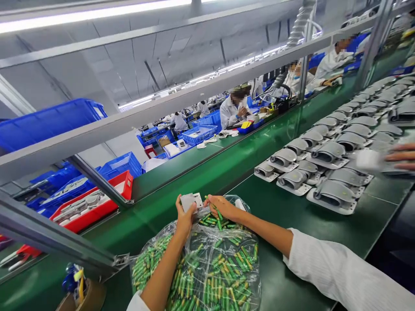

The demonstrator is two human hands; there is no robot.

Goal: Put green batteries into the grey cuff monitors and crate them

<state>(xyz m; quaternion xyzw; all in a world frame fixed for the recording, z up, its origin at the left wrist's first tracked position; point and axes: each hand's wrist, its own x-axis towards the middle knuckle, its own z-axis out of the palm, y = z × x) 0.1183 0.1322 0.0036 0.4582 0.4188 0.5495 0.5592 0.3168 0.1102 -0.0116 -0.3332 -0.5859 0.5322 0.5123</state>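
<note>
1. The left hand [185, 218] lifts a small grey housing [191, 201] just over the bag of batteries [207, 268], its fingers pinching the lower edge, seemingly to leave the face clear.
2. The right hand [223, 207] is just beside it, fingers pinching a green battery [219, 214].
3. That battery's long axis runs away from the person, its near end dipping toward the bag. Which pole leads cannot be told.
4. The bag slumps open on the green desk [292, 207], probably for easy reach.

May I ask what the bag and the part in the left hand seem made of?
The bag looks like thin clear plastic film: glossy, crinkled, batteries showing through. The part in the left hand is probably pale plastic: dull, without glare.
</note>
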